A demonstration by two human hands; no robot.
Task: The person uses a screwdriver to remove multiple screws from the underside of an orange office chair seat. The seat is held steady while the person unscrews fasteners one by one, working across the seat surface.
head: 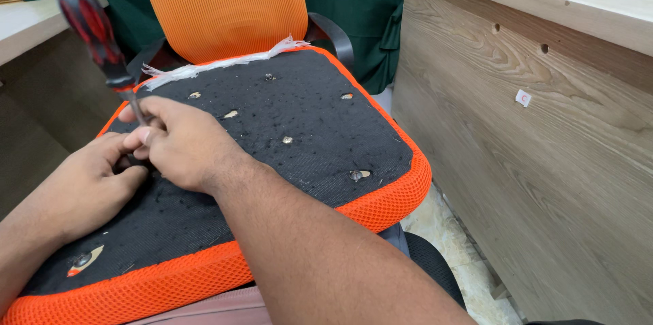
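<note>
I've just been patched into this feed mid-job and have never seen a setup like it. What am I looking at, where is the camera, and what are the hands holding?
There is no machine here: a person works with two bare hands, and the single picture comes from a camera worn on their head, looking down. In front of them lies an orange seat cushion turned underside up, its black fabric bottom dotted with small metal fittings. The right hand pinches the shaft of a red-and-black screwdriver standing nearly upright. The left hand rests on the fabric beside the tip, which is hidden. Behind stands the orange mesh backrest; a wooden desk panel is on the right.
</note>
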